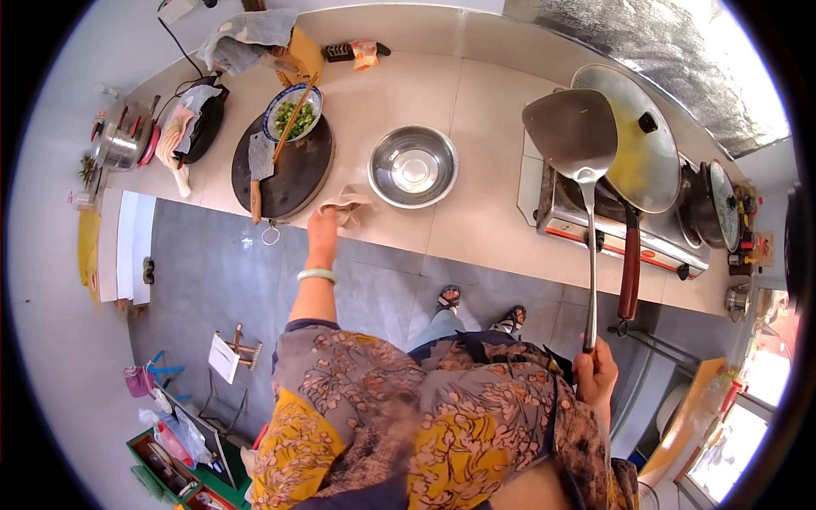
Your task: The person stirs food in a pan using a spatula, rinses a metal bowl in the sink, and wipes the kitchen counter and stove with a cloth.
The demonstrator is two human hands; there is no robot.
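My left hand [322, 228], with a pale bangle at the wrist, is closed on a beige cloth [350, 205] at the counter's front edge. My right hand [597, 372] grips the handle end of a metal wok spatula [571, 134], whose broad blade is raised in front of a glass lid [650, 174]. Under that lid is a pan with a brown handle [630, 272], on a gas stove [565, 228]. Something yellow shows blurred through the glass. Just right of the cloth stands a steel bowl [414, 167] with nothing visible inside.
Left of the cloth, a round dark chopping board [297, 183] bears a cleaver [260, 161] and a blue-rimmed bowl [274, 106] of chopped greens with chopsticks [293, 121] across it. A lidded dark pot [718, 204] stands at far right. A small stool [229, 353] is on the floor.
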